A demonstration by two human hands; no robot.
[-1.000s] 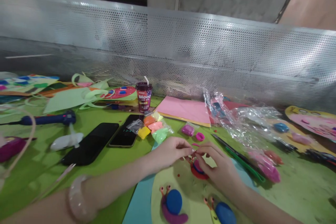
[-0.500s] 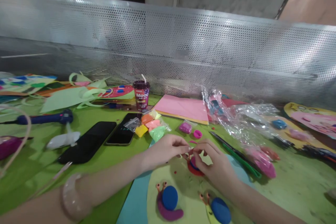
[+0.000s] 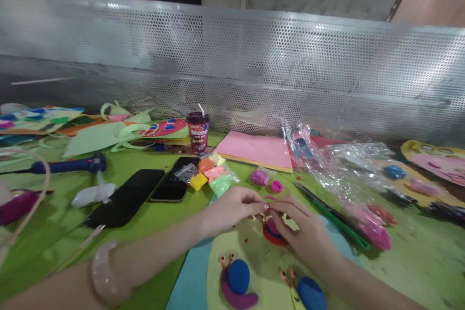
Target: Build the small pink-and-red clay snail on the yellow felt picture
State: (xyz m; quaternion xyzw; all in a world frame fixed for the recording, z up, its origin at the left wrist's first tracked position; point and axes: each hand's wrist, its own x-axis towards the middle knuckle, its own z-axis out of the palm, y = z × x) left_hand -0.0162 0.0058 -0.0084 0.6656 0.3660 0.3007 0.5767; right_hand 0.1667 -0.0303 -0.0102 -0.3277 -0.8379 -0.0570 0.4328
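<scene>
My left hand and my right hand meet fingertip to fingertip over a pale yellow-green card. Both pinch a tiny piece that is too small to name. Just under the fingers a red and purple clay snail lies on the card. Two more clay snails with blue shells, one purple-bodied and one yellow-bodied, lie nearer to me. A pale bracelet is on my left wrist.
On the green table lie two black phones, bags of coloured clay, a dark cup with a straw, pink paper, crumpled clear plastic, a green tool and pink clay bits. A perforated metal screen stands behind.
My hands stay together over the red snail with only small finger movements. The view has shifted slightly.
</scene>
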